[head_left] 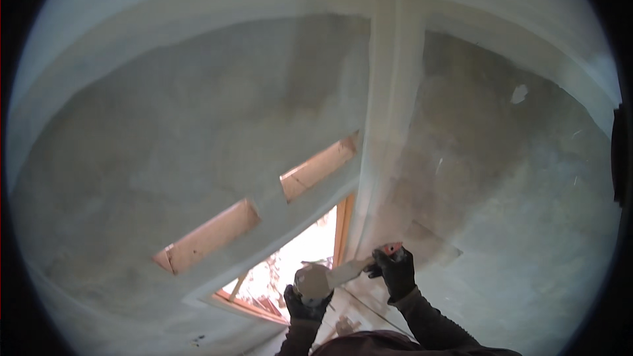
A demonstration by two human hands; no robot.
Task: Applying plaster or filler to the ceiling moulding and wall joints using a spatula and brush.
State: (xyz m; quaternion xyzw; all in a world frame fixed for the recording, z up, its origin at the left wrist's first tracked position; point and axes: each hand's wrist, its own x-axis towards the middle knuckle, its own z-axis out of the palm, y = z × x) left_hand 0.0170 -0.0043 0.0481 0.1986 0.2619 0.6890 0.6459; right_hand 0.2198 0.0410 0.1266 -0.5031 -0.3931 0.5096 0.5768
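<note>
My left hand (pixel 305 308), in a dark glove, is closed round a small round tub (pixel 308 300) near the bottom middle. Beige filler (pixel 312 279) shows at its top. My right hand (pixel 397 275), also gloved, grips a putty knife (pixel 348 271) by its handle; a red end pokes out above the fingers. The blade is pale and smeared, and points left to the tub's edge. Whether it touches the filler I cannot tell.
Grey plastered wall (pixel 217 99) with paler seam bands surrounds a corner (pixel 389 112). Two slanted openings (pixel 208 236) cut into it. Below them a bright wood-framed window (pixel 297 257) stands behind the tub. A dark object (pixel 618 155) sits at the right rim.
</note>
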